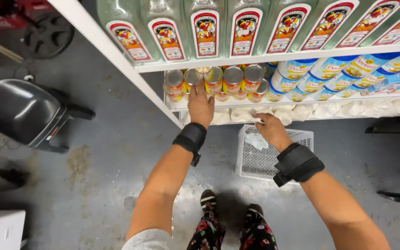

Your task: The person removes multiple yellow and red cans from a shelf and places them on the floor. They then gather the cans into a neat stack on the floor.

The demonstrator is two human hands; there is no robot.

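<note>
In the head view, the person stands before a white shelf unit [274, 59] and reaches both arms forward and down. The left hand [200, 105] stretches to the middle shelf, its fingers spread among a cluster of yellow and red cans [232, 79] with silver tops; the fingertips touch a can at the front of the row, yet whether the grip is closed around it cannot be told. The right hand [270, 128] is lower, at the edge of the bottom shelf, with its fingers curled in a narrow grip on a white plastic bag [255, 114], one of a row of such bags [343, 109] lying along that shelf. Each wrist wears a black strap. Just beneath the right hand, on the grey floor [107, 139], stands a white plastic crate [260, 159] with something white inside. Right of the cans lie blue and white containers [334, 74] on their sides. Tall green bottles [204, 28] line the top shelf. A black stool [21, 111] stands well apart to the left.
</note>
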